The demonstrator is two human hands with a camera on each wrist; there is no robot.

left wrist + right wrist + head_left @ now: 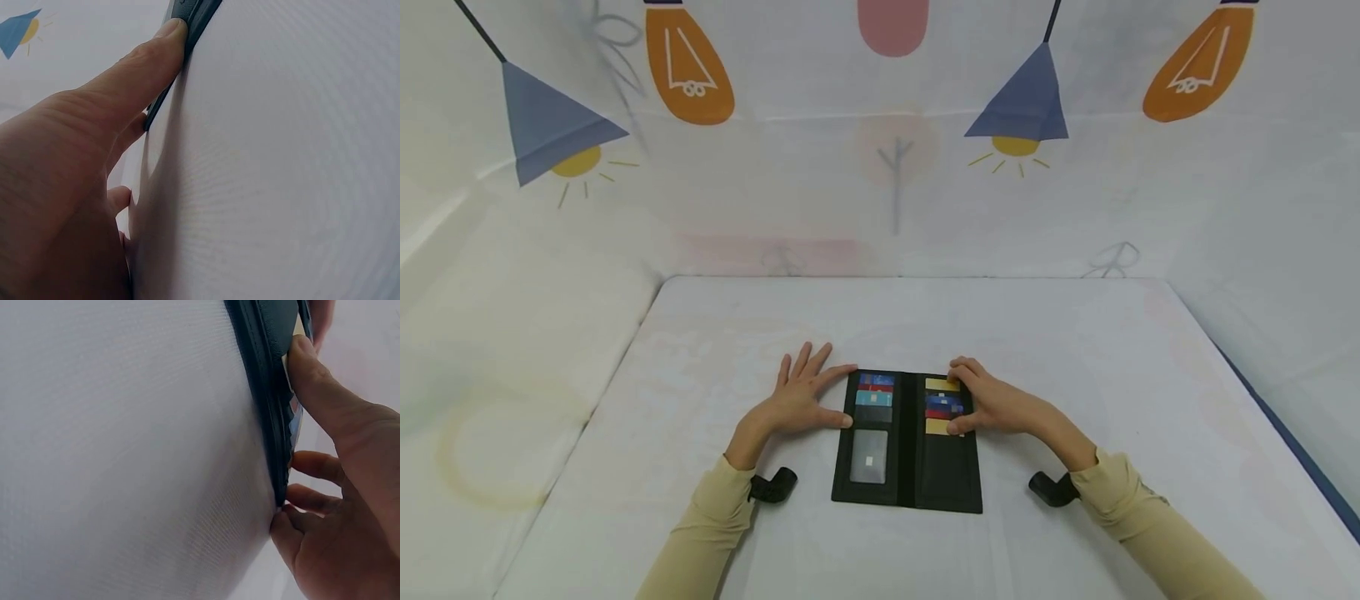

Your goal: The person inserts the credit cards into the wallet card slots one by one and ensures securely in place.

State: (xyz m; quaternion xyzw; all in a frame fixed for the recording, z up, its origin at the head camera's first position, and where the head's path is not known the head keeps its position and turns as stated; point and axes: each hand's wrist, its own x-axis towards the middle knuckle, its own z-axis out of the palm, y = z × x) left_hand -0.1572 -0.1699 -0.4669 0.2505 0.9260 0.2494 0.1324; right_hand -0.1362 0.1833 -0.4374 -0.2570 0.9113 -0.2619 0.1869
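Note:
A black card wallet (pixel 908 458) lies spread flat on the white table, with bank cards in slots on both halves. The left half has blue and red cards above a clear window pocket (pixel 868 457). My left hand (pixel 797 402) has its fingers spread; its thumb (pixel 147 65) and index finger touch the wallet's left edge. My right hand (pixel 1000 404) holds the wallet's upper right part, fingers bent at its top corner. Its thumb (pixel 315 375) presses at the lowest gold card (pixel 937 427). The palm sides are hidden in the head view.
Black wrist cameras, the left (pixel 773 485) and the right (pixel 1054 489), sit close above the table. White table surface (pixel 895 321) surrounds the wallet. A printed white cloth (pixel 805 183) with lamp pictures hangs behind and at both sides.

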